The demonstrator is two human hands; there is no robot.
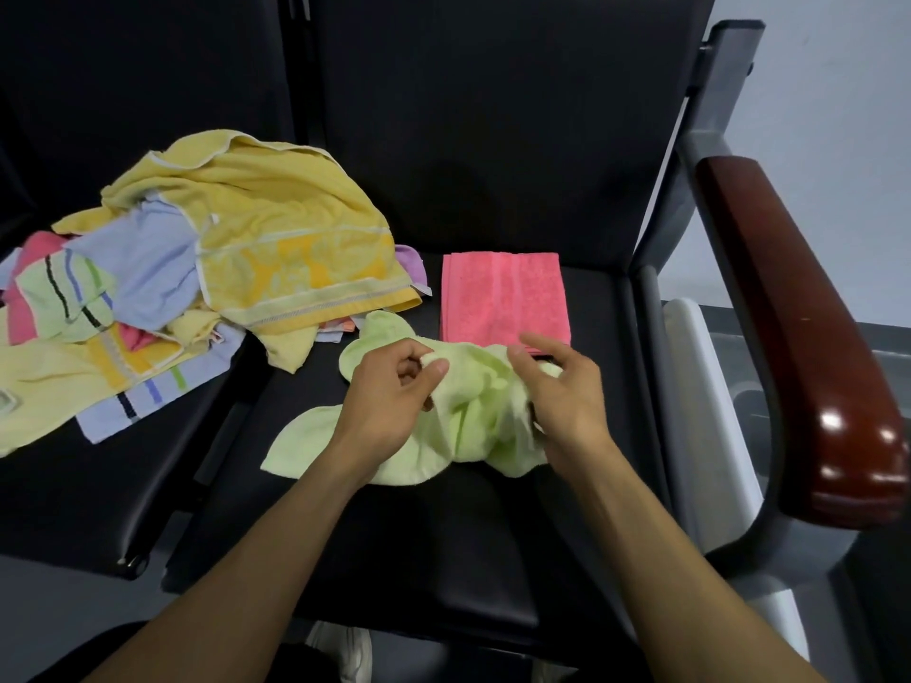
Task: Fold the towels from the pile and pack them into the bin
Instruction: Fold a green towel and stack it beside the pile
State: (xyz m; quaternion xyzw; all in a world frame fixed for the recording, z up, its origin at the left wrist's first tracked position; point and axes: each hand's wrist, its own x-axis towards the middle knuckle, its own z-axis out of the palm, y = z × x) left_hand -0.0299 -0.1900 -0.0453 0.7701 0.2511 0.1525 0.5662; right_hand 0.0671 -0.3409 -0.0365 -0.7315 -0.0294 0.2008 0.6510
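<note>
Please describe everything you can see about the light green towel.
The light green towel looks like soft terry cloth, plain in colour. It is unfolded and crumpled, lying on the black seat in front of the folded pink towel and overlapping its near edge. The left hand pinches a bunched part of it; the right hand grips it from the other side.

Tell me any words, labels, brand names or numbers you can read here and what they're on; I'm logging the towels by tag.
None can be read.
Yellow towel: woven pattern only, with no letters.
Pink towel and green towel: plain, no tag visible.
Striped towels: stripes only.
</note>
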